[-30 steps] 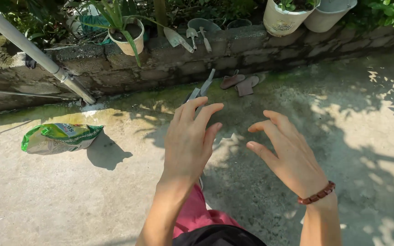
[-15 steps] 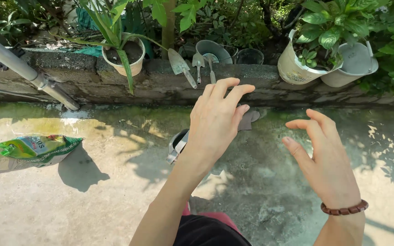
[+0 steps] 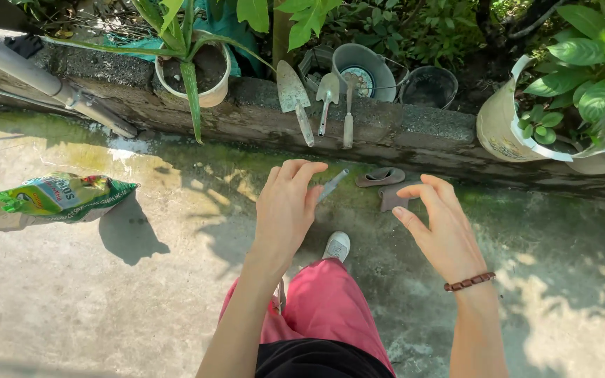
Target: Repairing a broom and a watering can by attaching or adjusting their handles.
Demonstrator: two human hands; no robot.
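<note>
Plastic bag (image 3: 47,200), green and yellow, lies crumpled on the concrete floor (image 3: 92,308) at far left, its left end nearly cut off by the frame. A grey pipe (image 3: 33,73) slants down to the low stone ledge (image 3: 400,126), where a potted aloe (image 3: 192,66) stands and three hand trowels (image 3: 327,101) lean side by side. The left hand (image 3: 288,206) hovers over the floor, fingers loosely spread and holding nothing; just past its fingertips a thin grey tool (image 3: 334,184) shows only in part, too hidden to name. A white shoe (image 3: 337,245) peeks out below. The right hand (image 3: 442,231), beaded bracelet at the wrist, hangs open too, beside dark sandals (image 3: 386,185) it partly covers. Since a moment ago both hands have dropped lower and the ledge has drawn closer. A pale pot (image 3: 505,126) sits at right, cut off.
</note>
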